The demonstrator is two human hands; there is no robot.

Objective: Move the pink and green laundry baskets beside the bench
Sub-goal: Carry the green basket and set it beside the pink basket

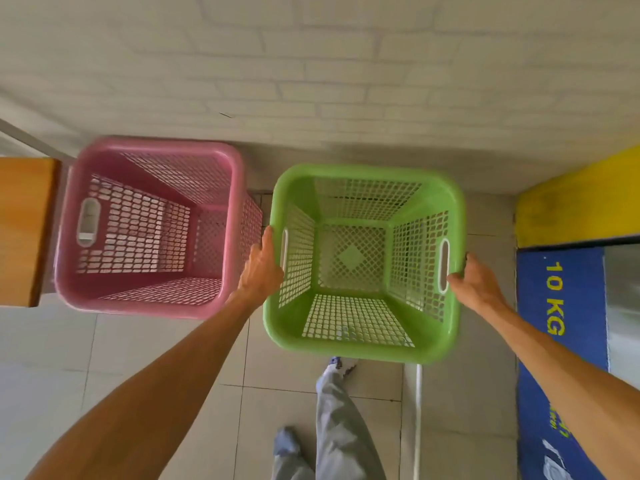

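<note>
At the far left stands a wooden bench. The pink basket sits just beside it on the right, on the floor of pale square tiles. Its rim is very near the bench end, but I cannot tell if they touch. Behind both runs a white brick wall.

To the right of the pink basket is the green basket. There is a small gap between the two baskets. I cannot tell if the green basket rests on the floor or is lifted a bit.

The left hand reaches out on a straight arm and holds the green basket's left side, by the handle hole, with the thumb up along the rim. The right hand grips the right side, with fingers curled into the other handle hole.

Near the bottom are gray trouser legs and a shoe. At the far right is a blue sign that says 10 KG, with a yellow strip beyond it.
</note>
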